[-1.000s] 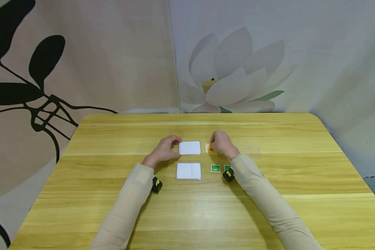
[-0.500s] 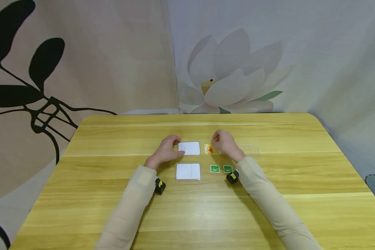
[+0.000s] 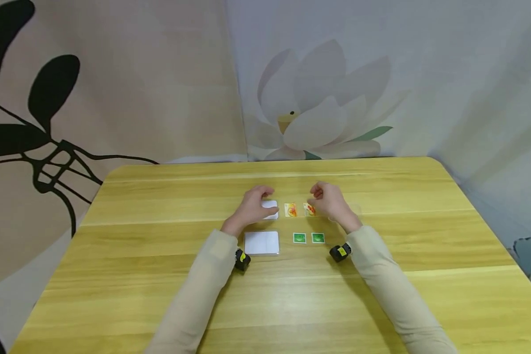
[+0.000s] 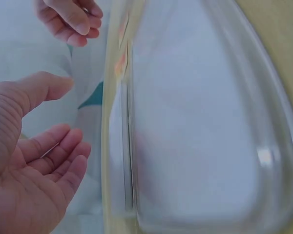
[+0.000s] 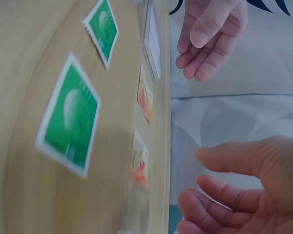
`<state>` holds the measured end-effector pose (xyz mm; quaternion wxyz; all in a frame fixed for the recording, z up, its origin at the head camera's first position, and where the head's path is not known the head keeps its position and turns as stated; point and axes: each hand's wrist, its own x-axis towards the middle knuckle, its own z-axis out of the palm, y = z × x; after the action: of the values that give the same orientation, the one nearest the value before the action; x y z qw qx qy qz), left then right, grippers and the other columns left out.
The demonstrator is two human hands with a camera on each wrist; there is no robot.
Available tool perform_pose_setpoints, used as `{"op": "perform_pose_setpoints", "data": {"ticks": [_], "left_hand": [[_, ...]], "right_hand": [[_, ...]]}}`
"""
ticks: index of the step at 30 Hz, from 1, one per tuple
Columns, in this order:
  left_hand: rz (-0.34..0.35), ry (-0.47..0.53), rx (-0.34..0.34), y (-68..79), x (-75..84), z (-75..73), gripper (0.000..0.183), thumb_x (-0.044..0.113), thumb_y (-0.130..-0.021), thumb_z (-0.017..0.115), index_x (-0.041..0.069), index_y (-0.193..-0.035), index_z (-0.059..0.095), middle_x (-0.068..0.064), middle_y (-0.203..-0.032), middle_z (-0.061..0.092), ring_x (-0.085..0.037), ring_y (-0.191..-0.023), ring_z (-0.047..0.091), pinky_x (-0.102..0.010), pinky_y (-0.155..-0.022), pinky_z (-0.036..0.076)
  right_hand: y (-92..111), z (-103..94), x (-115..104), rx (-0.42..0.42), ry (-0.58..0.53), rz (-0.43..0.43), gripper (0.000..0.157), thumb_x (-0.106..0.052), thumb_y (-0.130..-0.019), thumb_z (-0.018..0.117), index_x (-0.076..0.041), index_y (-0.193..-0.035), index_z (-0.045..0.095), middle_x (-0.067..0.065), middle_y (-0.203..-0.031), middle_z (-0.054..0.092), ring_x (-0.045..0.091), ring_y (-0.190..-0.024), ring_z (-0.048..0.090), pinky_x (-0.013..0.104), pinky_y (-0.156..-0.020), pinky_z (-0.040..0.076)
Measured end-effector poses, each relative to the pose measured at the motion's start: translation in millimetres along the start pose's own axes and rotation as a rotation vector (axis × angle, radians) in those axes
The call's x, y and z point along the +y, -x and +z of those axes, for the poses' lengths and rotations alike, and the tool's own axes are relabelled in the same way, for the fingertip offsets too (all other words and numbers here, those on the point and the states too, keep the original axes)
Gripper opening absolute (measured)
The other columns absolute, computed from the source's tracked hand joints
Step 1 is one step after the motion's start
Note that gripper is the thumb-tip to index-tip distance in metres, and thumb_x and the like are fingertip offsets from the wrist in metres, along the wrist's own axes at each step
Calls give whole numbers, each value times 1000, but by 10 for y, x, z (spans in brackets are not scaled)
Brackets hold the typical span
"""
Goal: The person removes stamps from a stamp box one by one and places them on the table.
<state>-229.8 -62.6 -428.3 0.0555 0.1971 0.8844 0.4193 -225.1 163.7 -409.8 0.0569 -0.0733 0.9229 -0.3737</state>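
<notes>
Two orange-and-yellow stamps, a left one [image 3: 290, 210] and a right one [image 3: 309, 210], lie in a row on the table. Nearer the person lie two green stamps with white perforated edges, one [image 3: 299, 238] left of the other [image 3: 318, 238]. My left hand [image 3: 252, 207] hovers over the far white card [image 3: 272, 210], partly hiding it, with thumb and fingers apart and nothing between them. Beside the right orange stamp is my right hand [image 3: 331, 202], its fingers loosely bent. In the right wrist view, nothing shows between the right thumb [image 5: 229, 157] and fingers.
A near white card [image 3: 261, 243] in a clear, rounded case lies in front of the left hand. To the right of the right hand, a faint clear plastic piece [image 3: 356, 210] lies on the wooden table [image 3: 380, 305]. A printed curtain [image 3: 194, 98] hangs behind the table.
My left hand has moved right, over the far card. My right hand has drawn back rightward, and a second orange stamp now shows beside the first. The head view has shifted slightly.
</notes>
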Motion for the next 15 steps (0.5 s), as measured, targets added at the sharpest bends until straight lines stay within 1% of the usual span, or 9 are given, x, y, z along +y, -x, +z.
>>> {"op": "perform_pose_setpoints", "data": {"ticks": [6, 12, 15], "left_hand": [[-29, 55, -40, -68, 130, 126, 52, 8, -80, 72, -9, -124, 51, -20, -121, 54, -33, -113, 50, -39, -99, 41], [38, 47, -66, -177, 209, 290, 51, 9, -79, 72, -8, -122, 52, -19, -120, 55, -33, -112, 51, -39, -98, 42], [54, 54, -90, -236, 263, 375, 51, 9, -79, 72, -8, -123, 52, -18, -120, 55, -32, -112, 50, -38, -97, 42]], "right_hand": [[83, -114, 122, -5, 0, 13, 29, -3, -86, 62, 12, -110, 55, 27, -109, 56, 36, -98, 55, 44, -86, 48], [153, -226, 232, -1, 21, 17, 32, -1, -85, 61, 11, -114, 54, 28, -114, 56, 38, -102, 54, 47, -88, 47], [188, -267, 294, 0, 32, 14, 35, -1, -85, 61, 11, -116, 53, 28, -115, 55, 39, -104, 54, 47, -89, 46]]}}
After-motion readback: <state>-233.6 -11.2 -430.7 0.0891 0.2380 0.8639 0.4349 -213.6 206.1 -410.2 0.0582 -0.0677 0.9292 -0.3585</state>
